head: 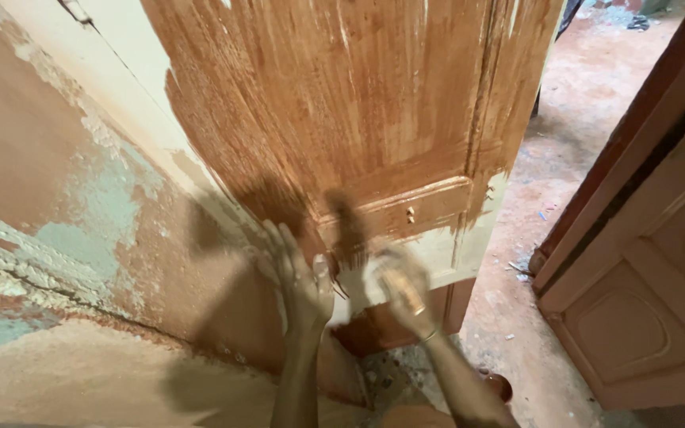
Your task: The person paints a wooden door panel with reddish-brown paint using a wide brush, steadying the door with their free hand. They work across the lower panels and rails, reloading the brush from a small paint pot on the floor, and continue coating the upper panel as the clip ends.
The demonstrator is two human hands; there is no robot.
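Forearms rise from below: left hand (299, 273) spread flat near the door (342, 103), right hand (406, 289) closed on a blurred brush (352, 238) at the lower panel; upper door brown-coated, bottom strip (438, 257) and left edge bare cream.

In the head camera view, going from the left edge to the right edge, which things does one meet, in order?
Peeling wall → left hand → right hand, blurred, what it holds unclear → edge of the half-painted brown door → reddish floor → second paneled door.
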